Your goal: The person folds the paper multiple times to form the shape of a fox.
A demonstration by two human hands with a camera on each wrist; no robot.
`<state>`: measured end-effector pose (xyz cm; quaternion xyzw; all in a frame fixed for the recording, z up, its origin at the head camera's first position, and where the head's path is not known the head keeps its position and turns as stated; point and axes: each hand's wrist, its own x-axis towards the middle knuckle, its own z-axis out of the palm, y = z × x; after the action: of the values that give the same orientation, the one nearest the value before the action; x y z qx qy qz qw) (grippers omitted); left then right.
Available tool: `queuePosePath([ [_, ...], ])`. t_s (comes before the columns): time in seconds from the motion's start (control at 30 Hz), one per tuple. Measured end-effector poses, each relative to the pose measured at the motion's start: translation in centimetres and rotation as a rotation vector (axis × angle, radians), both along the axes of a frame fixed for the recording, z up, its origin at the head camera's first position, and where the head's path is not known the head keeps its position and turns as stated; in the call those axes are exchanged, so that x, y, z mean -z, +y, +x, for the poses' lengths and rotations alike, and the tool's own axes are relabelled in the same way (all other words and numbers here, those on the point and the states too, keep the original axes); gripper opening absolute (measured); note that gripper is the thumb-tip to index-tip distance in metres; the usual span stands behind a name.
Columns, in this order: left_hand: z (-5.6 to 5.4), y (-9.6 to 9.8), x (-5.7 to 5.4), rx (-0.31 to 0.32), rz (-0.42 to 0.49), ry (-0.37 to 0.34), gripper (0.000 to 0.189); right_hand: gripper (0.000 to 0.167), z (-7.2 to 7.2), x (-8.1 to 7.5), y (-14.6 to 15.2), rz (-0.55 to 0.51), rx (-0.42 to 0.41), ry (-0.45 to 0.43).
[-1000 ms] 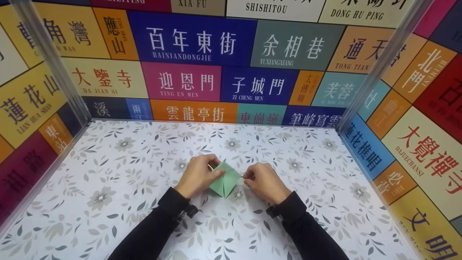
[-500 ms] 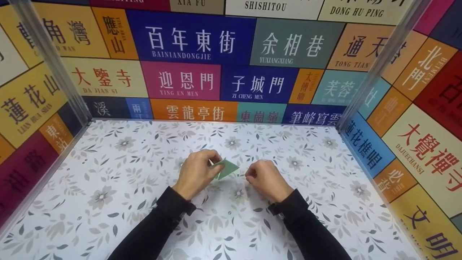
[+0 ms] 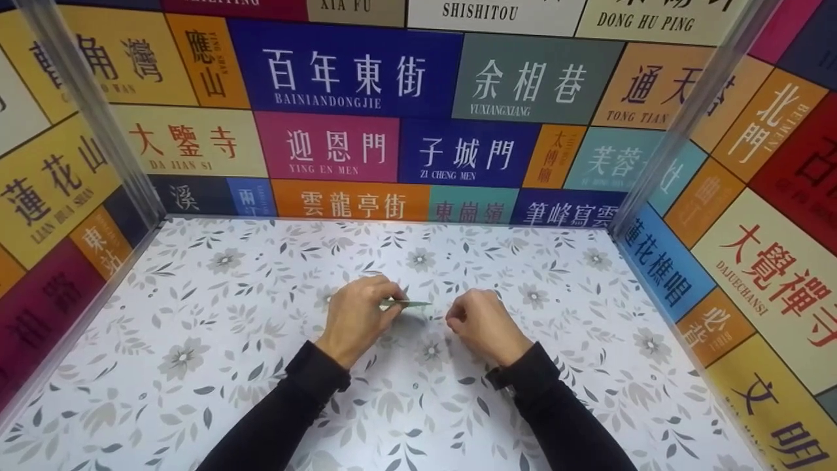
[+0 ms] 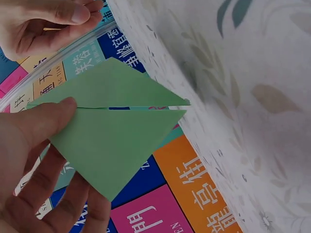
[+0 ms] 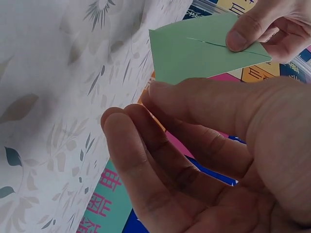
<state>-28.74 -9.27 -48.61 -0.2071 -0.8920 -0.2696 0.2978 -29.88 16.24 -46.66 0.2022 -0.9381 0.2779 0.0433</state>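
Note:
My left hand (image 3: pixel 359 317) pinches a sheet of light green folded paper (image 3: pixel 418 303) above the table, seen nearly edge-on in the head view. In the left wrist view the folded paper (image 4: pixel 119 145) is a four-cornered shape with a slit running across its middle to one corner. The left thumb (image 4: pixel 60 111) lies on its near face, with fingers behind it. My right hand (image 3: pixel 489 324) is a short way to the right of the paper. Its fingers (image 5: pixel 129 145) are loosely bent and hold nothing in the right wrist view.
A white tabletop (image 3: pixel 261 405) with a grey flower and leaf pattern lies under both hands. Panels with coloured blocks and large characters (image 3: pixel 346 69) stand along the back and both sides. Clear corner strips (image 3: pixel 686 124) join the panels.
The green paper has tilted from face-up to nearly edge-on in the head view, turned by my left hand. My right hand's fingertips have come away from the paper's right corner.

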Motion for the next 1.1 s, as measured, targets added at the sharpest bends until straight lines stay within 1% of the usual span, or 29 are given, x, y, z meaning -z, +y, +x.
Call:
queuePosePath([
  [0.17,0.0,0.3,0.8,0.023,0.005,0.053,0.020,0.013,0.0,-0.1,0.1,-0.002,-0.006,0.032],
  [0.33,0.1,0.5,1.7,0.076,-0.046,0.068,0.025,0.014,-0.1,-0.2,0.2,0.003,0.008,0.033],
  [0.4,0.2,0.6,1.9,0.100,-0.072,0.061,0.027,0.014,-0.1,-0.3,0.2,0.006,0.023,0.022],
  [0.5,0.4,0.6,2.1,0.135,-0.099,0.039,0.028,0.012,-0.2,-0.4,0.2,0.009,0.034,0.022],
  [0.63,0.7,0.6,2.2,0.178,-0.130,0.000,0.025,0.010,-0.3,-0.3,0.2,0.013,0.037,0.020],
  [0.87,0.9,0.5,2.4,0.258,-0.189,-0.078,0.019,0.009,-0.1,-0.4,0.2,0.002,0.042,-0.035],
  [0.97,1.0,0.6,2.4,0.277,-0.221,-0.103,0.018,0.008,-0.1,-0.4,0.3,0.003,0.040,-0.046],
  [1.1,1.1,0.7,2.6,0.279,-0.264,-0.144,0.020,0.009,-0.2,-0.3,0.3,0.006,0.017,-0.044],
])
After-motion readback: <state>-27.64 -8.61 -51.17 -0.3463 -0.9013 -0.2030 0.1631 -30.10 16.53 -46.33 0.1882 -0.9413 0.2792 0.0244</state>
